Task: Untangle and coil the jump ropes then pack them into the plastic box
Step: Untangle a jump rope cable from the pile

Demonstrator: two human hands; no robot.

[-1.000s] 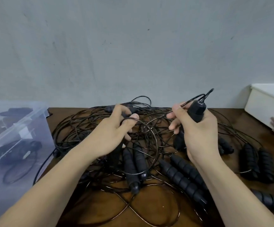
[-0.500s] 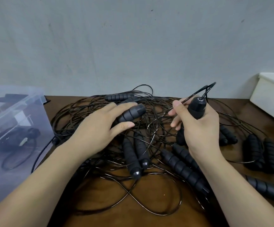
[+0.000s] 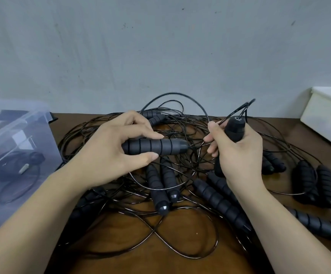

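A tangle of black jump ropes (image 3: 176, 175) with ribbed foam handles covers the brown table (image 3: 133, 240). My left hand (image 3: 111, 153) grips one ribbed handle (image 3: 160, 147) lying level above the pile, thumb under it and fingers over it. My right hand (image 3: 238, 153) holds a second handle (image 3: 234, 129) upright, its cord looping out of the top. The clear plastic box (image 3: 12, 155) stands at the left edge with a coiled rope (image 3: 16, 165) inside.
Several loose handles (image 3: 315, 184) lie at the right of the table, and more (image 3: 160, 190) lie under my hands. A white bin (image 3: 329, 117) sits at the far right against the grey wall. Thin cord loops (image 3: 180, 248) spread toward the front edge.
My left hand has closed round a ribbed handle and lifted it clear of the pile, turning it level. My right hand keeps its handle upright. The other person's hand at the right is gone from view.
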